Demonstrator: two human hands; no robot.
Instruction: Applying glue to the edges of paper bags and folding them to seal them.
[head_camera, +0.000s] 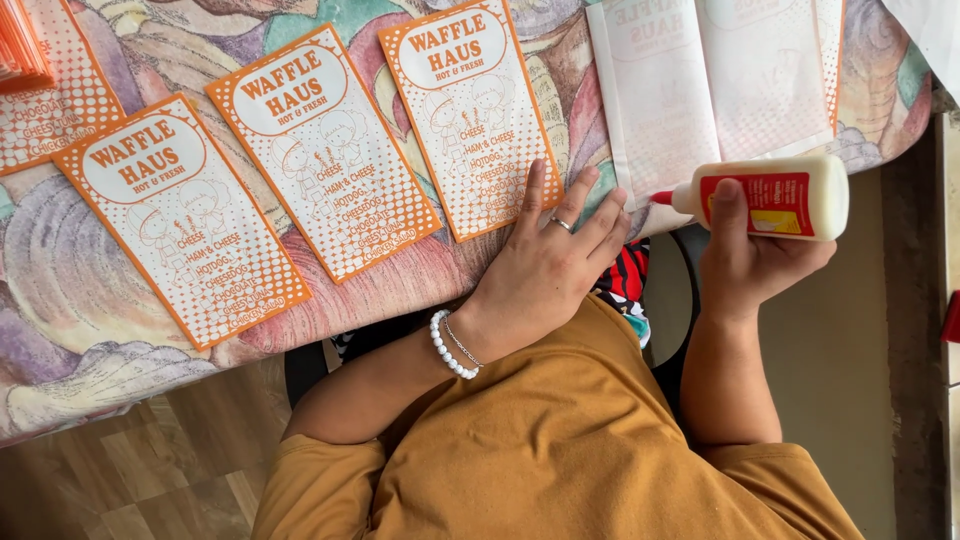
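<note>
Tablecloth with a faded shell pattern covers the table, whose near edge runs slantwise in front of the person. Three orange-and-white printed paper bags lie printed side up in a slanting row along that edge: one to the left, a middle one and a right one, all flat and, as far as can be seen, without glue on them. At the far right corner a pale bag lies back side up with its flaps showing, and its seams seem the part now being worked, so most of the row appears still to be done. Right hand is clenched around a white glue bottle with a red label, held sideways just off the table's edge, its red nozzle pointing at the pale bag's near edge. Left hand lies flat and released, fingers spread, on the cloth below the right printed bag, grasping nothing
</note>
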